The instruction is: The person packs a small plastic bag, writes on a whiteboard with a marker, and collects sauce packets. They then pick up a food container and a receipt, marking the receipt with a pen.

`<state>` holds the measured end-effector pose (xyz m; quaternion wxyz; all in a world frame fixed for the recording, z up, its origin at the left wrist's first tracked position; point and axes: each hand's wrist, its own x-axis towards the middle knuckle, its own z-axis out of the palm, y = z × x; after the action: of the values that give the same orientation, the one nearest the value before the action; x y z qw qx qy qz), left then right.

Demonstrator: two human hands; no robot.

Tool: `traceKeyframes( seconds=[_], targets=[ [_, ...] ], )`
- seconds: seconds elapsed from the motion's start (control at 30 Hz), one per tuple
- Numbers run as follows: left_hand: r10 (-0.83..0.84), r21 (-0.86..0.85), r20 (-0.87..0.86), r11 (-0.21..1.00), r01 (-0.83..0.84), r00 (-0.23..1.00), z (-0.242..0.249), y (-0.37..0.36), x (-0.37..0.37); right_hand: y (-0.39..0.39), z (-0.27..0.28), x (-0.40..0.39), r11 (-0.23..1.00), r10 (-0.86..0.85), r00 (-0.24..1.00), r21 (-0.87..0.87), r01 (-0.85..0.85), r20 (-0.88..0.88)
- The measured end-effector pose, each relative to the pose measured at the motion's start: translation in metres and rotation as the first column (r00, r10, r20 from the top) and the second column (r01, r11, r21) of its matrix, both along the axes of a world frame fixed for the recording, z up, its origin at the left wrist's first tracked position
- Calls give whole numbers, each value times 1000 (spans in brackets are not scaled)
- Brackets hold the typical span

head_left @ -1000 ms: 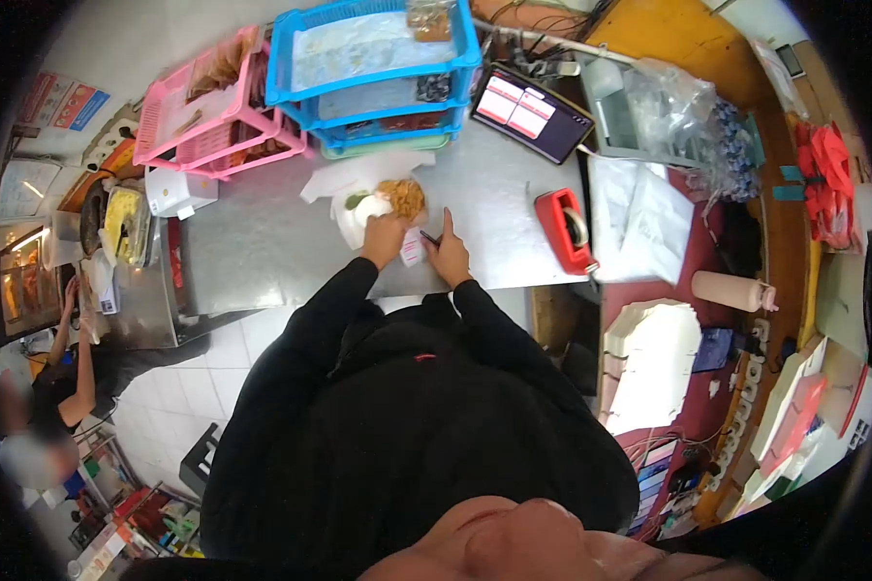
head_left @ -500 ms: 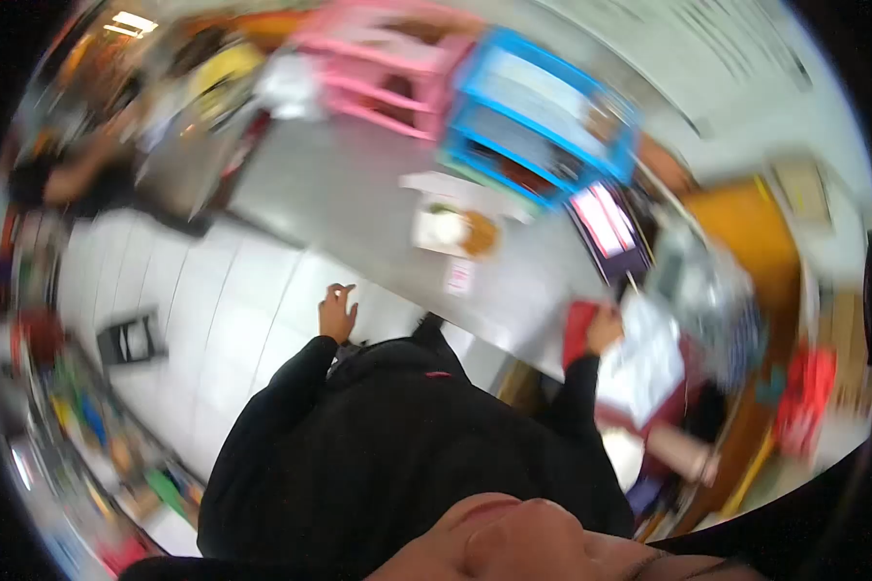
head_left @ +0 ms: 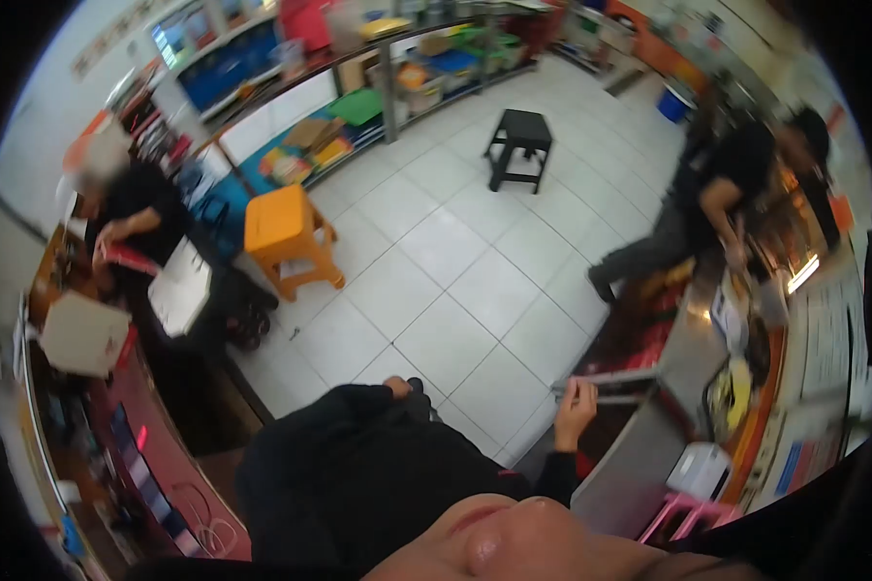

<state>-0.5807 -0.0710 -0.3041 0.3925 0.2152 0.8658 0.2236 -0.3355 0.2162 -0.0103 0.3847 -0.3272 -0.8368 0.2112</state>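
Note:
My right hand is raised beside the edge of the steel counter, close to a metal frame at its corner. Its fingers point up, loosely bent, with nothing visible in them. In front of my black top, my left hand hangs low past the end of its sleeve. Only a small part of that hand shows, and its fingers are hidden. Just right of it, a dark shape that looks like a shoe shows against the tiled floor.
An orange stool and a black stool stand on the floor. At left, a person handles a red item near a white carton. Another person leans over the right-hand counter. A pink rack stands at lower right.
My view has swung round from the counter with the pink and blue racks to the room's floor and shelves. My right hand has left the red item it was on; my left hand is lower.

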Motion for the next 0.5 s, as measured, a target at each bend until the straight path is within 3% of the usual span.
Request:
traceKeyframes(
  seconds=[0.07, 0.1, 0.13, 0.2, 0.23, 0.27, 0.3, 0.33, 0.4, 0.43, 0.5],
  targets=[
    [141, -125, 258, 986, -111, 956, 11, -9, -45, 6, 22, -83, 993, 112, 994, -37, -112, -7],
    [276, -70, 283, 961, -267, 918, 31, -11, -64, 10, 11, -120, 954, 138, 987, -255, -155, -82],
    [271, -31, 258, 962, -273, 927, 32, -9, -91, 14, -6, -163, 866, 143, 977, -457, -202, -161],
    [486, -29, 375, 857, -514, 790, 28, 6, -131, 19, -80, -185, 833, 278, 961, -496, -246, -9],
    [501, -20, 381, 845, -534, 777, 35, 14, -153, 17, -117, -182, 817, 430, 896, -469, -334, 111],
    [528, 33, 469, 790, -612, 708, 50, 24, -176, 25, -194, -164, 703, 517, 839, -644, -302, 170],
    [539, 78, 555, 725, -684, 634, 60, 34, -205, 24, -176, -188, 704, 530, 829, -637, -313, 179],
    [444, 125, 584, 778, -616, 679, 63, 40, -241, 39, -185, -207, 733, 563, 778, -602, -316, 278],
    [321, 310, 312, 855, -415, 894, 54, 47, -318, 84, -200, -260, 779, 601, 653, -519, -352, 461],
    [333, 312, 88, 886, -344, 939, 69, 49, -350, 111, -203, -291, 796, 602, 582, -474, -377, 547],
    [389, 401, -113, 860, -316, 914, 78, 36, -415, 162, -205, -357, 815, 565, 442, -388, -430, 697]
  ],
)
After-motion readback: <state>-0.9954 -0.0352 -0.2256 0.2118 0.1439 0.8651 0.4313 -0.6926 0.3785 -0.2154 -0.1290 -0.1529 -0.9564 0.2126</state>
